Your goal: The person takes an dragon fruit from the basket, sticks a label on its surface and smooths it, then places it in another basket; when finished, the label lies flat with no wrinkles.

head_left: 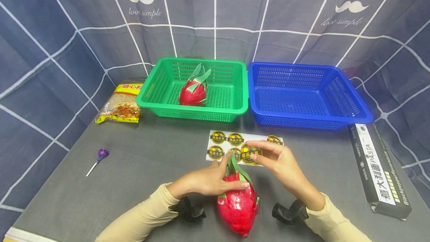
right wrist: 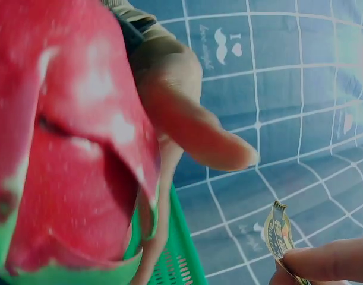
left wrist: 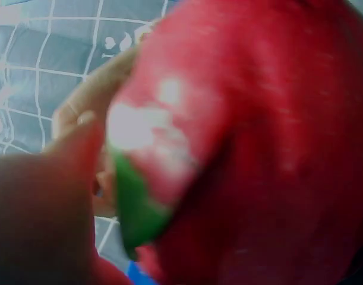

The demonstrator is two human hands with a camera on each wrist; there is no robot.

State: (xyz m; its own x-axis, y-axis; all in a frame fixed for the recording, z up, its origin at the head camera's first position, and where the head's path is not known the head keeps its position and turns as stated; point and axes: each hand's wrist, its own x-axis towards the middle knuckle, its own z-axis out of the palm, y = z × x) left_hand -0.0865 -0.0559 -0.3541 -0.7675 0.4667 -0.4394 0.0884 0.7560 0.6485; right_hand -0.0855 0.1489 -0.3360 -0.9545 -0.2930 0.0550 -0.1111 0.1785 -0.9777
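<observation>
In the head view a red dragon fruit with green leaf tips lies on the table, its leafy end pointing away from me. My left hand grips it near the leaves, thumb across the top. Just to the right, my right hand pinches a round black-and-gold sticker between thumb and fingertips, above a white sticker sheet. Seen from the right wrist, that sticker is slightly curled and apart from the fruit. The fruit fills much of the left wrist view, blurred.
A green basket at the back holds another dragon fruit. Beside it stands a blue basket. A pasta bag and a purple lollipop are on the left, a long pasta box on the right.
</observation>
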